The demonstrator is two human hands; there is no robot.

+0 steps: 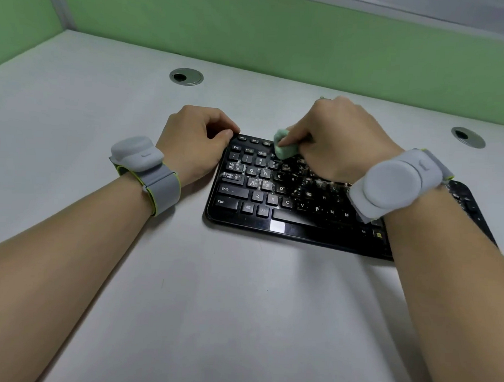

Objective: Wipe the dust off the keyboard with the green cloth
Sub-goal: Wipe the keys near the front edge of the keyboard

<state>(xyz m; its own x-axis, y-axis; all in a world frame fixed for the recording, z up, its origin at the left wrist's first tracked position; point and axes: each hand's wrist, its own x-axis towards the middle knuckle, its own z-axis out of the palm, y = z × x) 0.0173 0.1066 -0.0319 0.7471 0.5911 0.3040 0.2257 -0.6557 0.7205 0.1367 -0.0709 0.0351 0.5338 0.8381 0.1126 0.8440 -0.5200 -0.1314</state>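
Note:
A black keyboard lies on the grey desk, its keys speckled with pale dust, thickest over the left and middle rows. My right hand grips a small bunched green cloth and presses it on the top rows near the function keys. My left hand rests at the keyboard's far left corner, fingers curled against its edge beside the Esc key. My right wrist and its grey band cover the right part of the keyboard.
The grey desk spreads wide in front of the keyboard. Two round cable grommets sit in it, one at the back left and one at the right. A green partition wall closes the back.

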